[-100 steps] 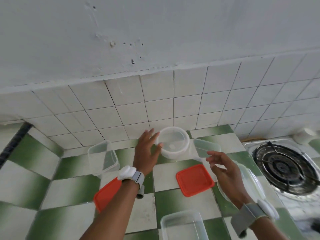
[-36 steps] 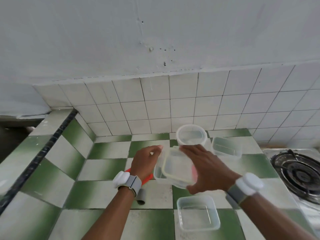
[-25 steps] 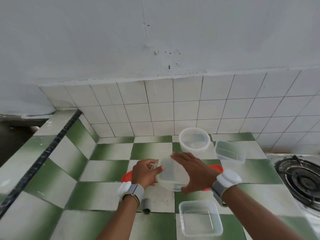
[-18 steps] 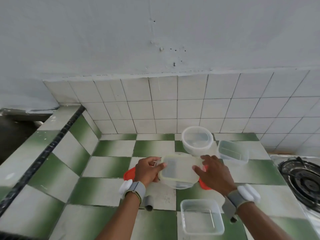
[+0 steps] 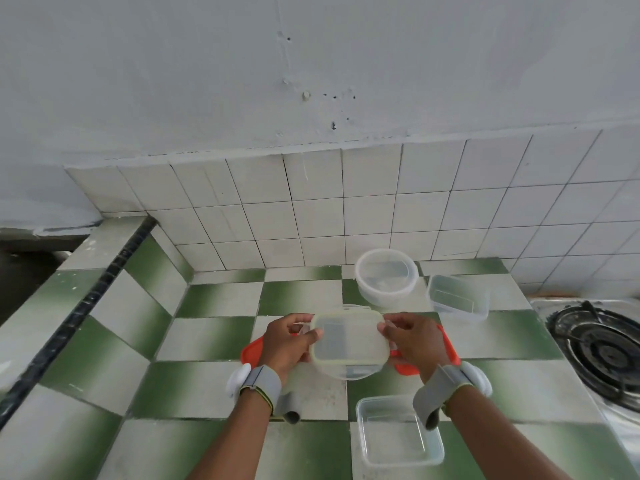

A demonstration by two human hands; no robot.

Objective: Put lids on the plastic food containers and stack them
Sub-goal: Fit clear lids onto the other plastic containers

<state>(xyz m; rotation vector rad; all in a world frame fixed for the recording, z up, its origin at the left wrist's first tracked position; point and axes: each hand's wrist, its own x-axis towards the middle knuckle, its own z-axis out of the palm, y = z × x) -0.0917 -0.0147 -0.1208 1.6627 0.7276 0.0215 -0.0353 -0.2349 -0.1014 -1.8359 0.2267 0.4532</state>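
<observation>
Over the tiled counter (image 5: 214, 337), left hand (image 5: 289, 344) and right hand (image 5: 412, 341) grip a clear lid (image 5: 349, 341) on its container, likely needing its edges pressed down next

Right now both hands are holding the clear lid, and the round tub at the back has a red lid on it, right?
Not quite. In the head view both hands do hold the clear lid, but the round tub is open, with no lid. The red lids lie on the counter under the hands.
</observation>
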